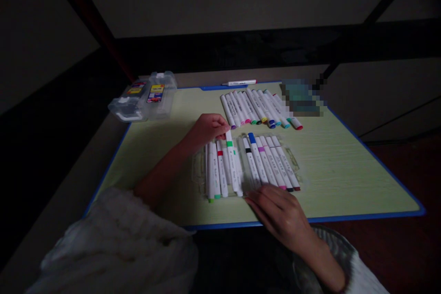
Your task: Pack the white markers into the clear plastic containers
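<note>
Left hand: closed in a pinch on the far end of a white marker pen with a green band. The pen lies lengthwise in the left compartment of a clear, shallow plastic tray, on top of several other white pens with green and red ends.

Right hand: open, fingers extended and flat on the pale green desktop with blue edging, gripping nothing. The fingertips touch the tray's near edge, by the near ends of the pens.

The right compartment holds a second set of white marker pens with black, blue and pink ends, laid side by side.

Farther back, well apart from the tray, a loose row of white marker pens with coloured caps lies on the desk. A single white pen lies crosswise at the far edge. A clear plastic case with coloured stickers sits at the far left corner (partly overhanging the desk). Lighting is dim; the lettering on the pens cannot be read.
</note>
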Action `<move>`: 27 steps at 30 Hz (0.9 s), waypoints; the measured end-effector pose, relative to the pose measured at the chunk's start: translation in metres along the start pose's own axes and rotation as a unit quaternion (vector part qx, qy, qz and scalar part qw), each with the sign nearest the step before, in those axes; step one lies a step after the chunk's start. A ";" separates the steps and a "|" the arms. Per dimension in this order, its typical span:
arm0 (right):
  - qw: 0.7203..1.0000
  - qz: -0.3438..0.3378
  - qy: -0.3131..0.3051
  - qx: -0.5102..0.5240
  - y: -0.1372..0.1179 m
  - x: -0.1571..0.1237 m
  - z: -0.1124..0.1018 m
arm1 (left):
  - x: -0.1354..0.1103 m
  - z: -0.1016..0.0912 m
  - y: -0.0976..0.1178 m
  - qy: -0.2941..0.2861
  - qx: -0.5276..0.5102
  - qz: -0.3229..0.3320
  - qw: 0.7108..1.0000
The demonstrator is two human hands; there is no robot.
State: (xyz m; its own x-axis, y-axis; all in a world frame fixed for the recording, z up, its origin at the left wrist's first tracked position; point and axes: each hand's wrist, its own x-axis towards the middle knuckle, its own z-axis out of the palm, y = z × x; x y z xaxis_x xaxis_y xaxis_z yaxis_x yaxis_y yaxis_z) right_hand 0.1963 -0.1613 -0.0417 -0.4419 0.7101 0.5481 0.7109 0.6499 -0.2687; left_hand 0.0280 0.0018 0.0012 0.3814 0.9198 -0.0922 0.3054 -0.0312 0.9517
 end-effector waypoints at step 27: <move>0.997 -0.029 -0.048 -0.053 0.000 0.002 -0.001 | 0.000 -0.007 -0.014 -0.021 0.302 0.124 0.945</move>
State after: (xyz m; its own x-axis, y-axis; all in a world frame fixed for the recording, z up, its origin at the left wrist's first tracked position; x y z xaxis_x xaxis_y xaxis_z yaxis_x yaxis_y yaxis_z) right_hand 0.1959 -0.1606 -0.0400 -0.5309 0.6981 0.4803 0.7344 0.6619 -0.1502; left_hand 0.0173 0.0049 -0.0102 0.5372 0.8389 0.0878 0.6398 -0.4731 0.6056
